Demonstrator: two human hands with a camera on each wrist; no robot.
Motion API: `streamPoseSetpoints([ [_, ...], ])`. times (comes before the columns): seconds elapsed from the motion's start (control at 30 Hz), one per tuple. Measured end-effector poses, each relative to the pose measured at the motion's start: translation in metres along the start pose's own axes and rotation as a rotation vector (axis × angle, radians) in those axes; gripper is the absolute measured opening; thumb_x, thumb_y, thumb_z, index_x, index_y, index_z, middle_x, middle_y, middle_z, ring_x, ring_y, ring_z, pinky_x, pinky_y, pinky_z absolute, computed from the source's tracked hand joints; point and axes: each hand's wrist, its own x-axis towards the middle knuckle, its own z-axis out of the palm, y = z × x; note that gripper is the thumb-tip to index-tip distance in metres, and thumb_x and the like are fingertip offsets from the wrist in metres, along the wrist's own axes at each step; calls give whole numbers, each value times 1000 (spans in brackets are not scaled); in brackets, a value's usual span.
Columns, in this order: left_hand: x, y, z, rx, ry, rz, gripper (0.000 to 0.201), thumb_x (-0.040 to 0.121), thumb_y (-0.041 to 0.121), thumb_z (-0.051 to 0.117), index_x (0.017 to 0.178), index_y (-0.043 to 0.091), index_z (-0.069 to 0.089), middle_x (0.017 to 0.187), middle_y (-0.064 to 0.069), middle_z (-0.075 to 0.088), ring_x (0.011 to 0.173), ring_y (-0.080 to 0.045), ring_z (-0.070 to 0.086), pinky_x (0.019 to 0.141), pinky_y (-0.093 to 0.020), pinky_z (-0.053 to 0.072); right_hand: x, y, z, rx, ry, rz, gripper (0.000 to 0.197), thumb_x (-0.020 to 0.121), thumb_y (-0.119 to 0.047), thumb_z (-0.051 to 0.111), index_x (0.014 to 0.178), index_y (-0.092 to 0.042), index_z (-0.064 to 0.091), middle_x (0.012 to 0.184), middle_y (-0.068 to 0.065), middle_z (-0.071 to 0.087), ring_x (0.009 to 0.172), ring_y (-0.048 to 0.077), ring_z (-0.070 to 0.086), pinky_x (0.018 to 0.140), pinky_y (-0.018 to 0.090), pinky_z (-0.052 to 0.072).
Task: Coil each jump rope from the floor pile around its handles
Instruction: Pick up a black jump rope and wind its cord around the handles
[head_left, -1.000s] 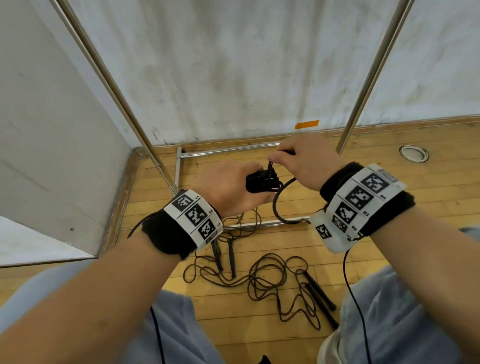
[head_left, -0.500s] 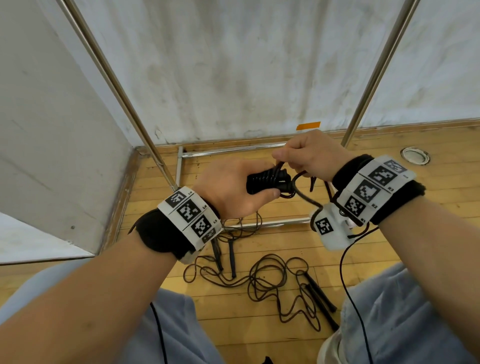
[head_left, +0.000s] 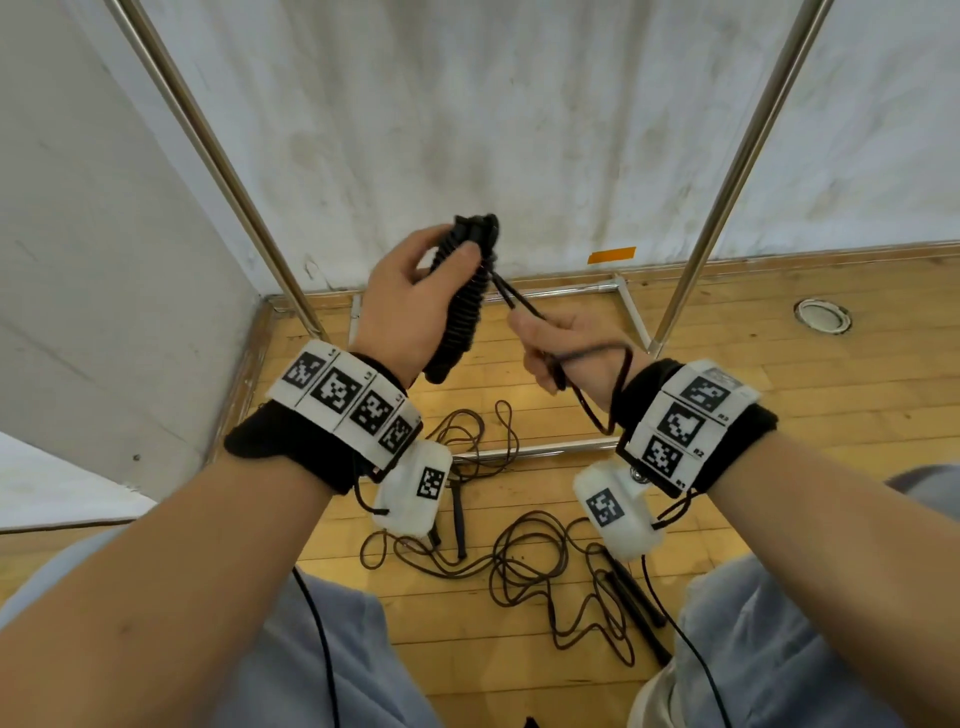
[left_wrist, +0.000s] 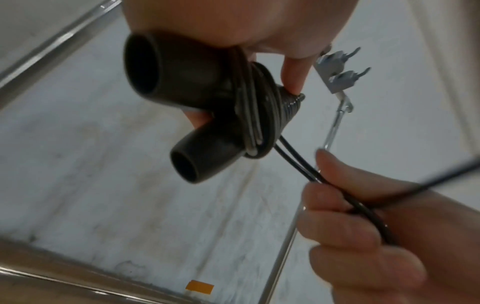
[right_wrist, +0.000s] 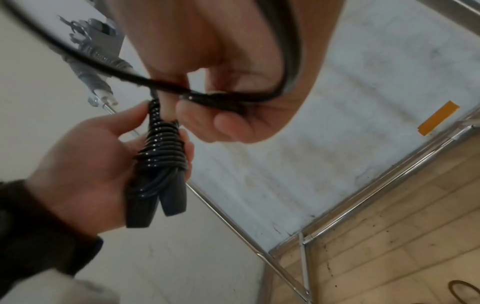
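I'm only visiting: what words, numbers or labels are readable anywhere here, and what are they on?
"R3", "R2", "R1": tiny labels beside the black-and-white square patterns on the right wristband.
Left wristband: it has similar tiny labels, but they are too small and blurred to read.
Orange tape on the wall: blank.
Jump rope: no print visible.

Two slanting metal poles (head_left: 218, 156) are rising before a stained white wall (head_left: 467, 130); orange tape (head_left: 611, 255) is sticking near its base, and what may be a round floor socket (head_left: 822, 315) is sitting in the wooden floor (head_left: 779, 405).
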Motion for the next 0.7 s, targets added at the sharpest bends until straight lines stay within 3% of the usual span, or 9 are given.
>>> streamPoseSetpoints([
  [0.1,12,-5,-7,-16,125,-38,14,88,32,62,101,32,62,87,-8,69,67,-26,67,57,-39,56,-2,4,2,-145,-23,50,18,88,-21,63,72,-16,55,57,-8,55,46,9,45,45,18,40],
  [0.2,22,-10,-17,23,248,-65,15,86,38,61,99,31,59,93,-7,69,75,-24,69,68,-46,59,-3,9,-3,-50,-26,135,8,87,-8,61,87,-15,61,80,1,64,51,12,50,47,20,44],
  [0.27,29,-11,-26,57,351,-86,23,84,42,61,102,28,58,99,-7,68,84,-25,69,77,-48,58,-5,15,-8,-18,19,185,11,89,-10,59,97,-15,64,83,1,68,50,9,51,49,20,46],
  [0.33,32,-13,-32,70,406,-101,27,85,43,61,106,25,57,99,-4,68,84,-23,69,78,-47,58,-4,19,-15,9,145,231,16,89,-15,60,104,-13,66,80,0,69,52,9,50,54,23,46],
  [0.43,30,-17,-31,119,385,-108,26,86,43,60,106,27,56,98,-4,68,85,-23,68,78,-47,58,-1,20,-29,-18,274,360,17,87,-10,62,104,-9,68,91,5,70,66,13,60,67,28,51],
  [0.5,28,-16,-31,141,383,-110,26,86,43,59,106,26,57,98,-4,68,85,-24,68,78,-47,58,1,20,-34,-343,328,394,20,89,-12,59,108,-14,67,114,4,64,89,16,60,79,26,46],
  [0.57,28,-15,-31,150,356,-151,31,85,44,61,107,22,59,96,-6,69,82,-26,69,75,-49,58,0,16,-28,-617,396,321,33,94,-17,51,127,-18,55,130,1,55,100,14,55,84,20,41],
  [0.63,26,-17,-27,152,267,-221,35,84,43,63,109,19,60,93,-8,70,78,-29,70,71,-51,59,-2,12,-13,-680,396,182,46,95,-21,49,140,-20,41,142,0,45,123,17,46,96,22,32],
  [0.7,21,-19,-18,149,138,-265,33,85,39,65,108,16,61,89,-11,70,73,-30,70,67,-51,59,-3,12,4,-681,299,64,60,92,-25,53,146,-20,27,151,-2,32,137,16,31,102,22,22],
])
